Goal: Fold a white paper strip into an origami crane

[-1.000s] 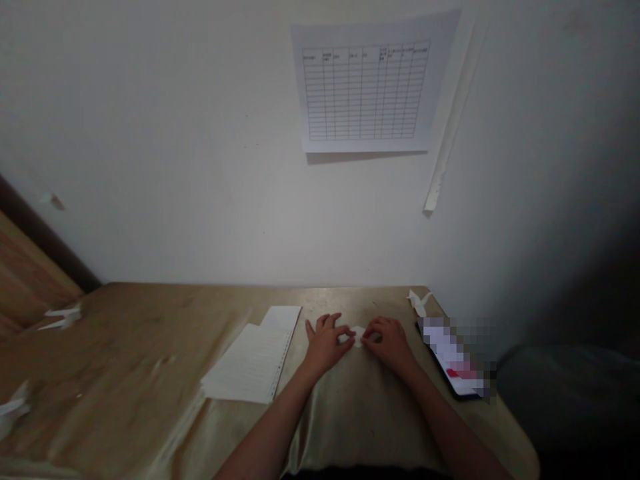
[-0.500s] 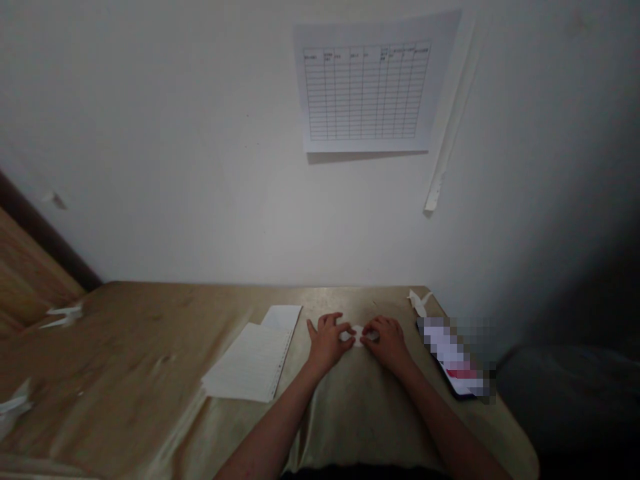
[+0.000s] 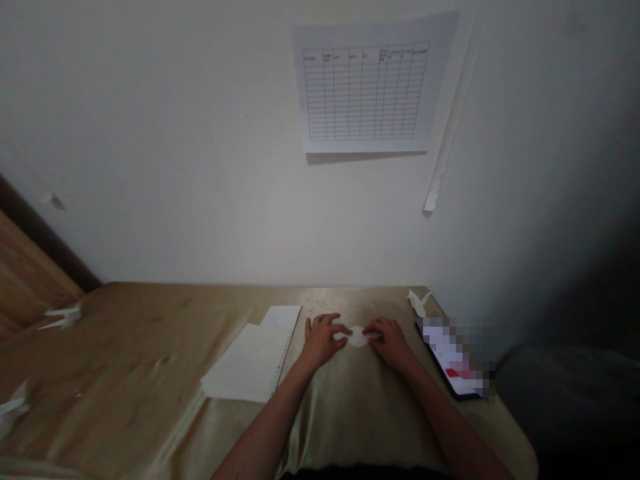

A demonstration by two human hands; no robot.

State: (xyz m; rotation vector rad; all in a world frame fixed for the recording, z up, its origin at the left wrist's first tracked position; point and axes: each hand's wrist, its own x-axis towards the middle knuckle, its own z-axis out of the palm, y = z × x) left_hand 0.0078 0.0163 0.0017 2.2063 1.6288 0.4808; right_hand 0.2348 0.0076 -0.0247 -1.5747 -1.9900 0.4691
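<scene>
A small piece of folded white paper (image 3: 357, 337) lies on the cloth-covered table between my hands. My left hand (image 3: 323, 340) has its thumb and index finger on the paper's left side, with the other fingers spread. On the opposite side, my right hand (image 3: 390, 339) holds the paper with thumb and index finger, its remaining fingers curled. The fingers cover both ends of the paper, so its full outline is hidden.
Loose notebook sheets (image 3: 247, 363) lie left of my hands. A phone (image 3: 453, 360) with a pixelated screen rests at the table's right edge, near a folded paper bird (image 3: 419, 303). More folded papers (image 3: 63, 315) sit far left. A printed table (image 3: 365, 93) hangs on the wall.
My fingers have moved slightly apart, and more of the white paper shows between them. The sheets and the phone stay where they were.
</scene>
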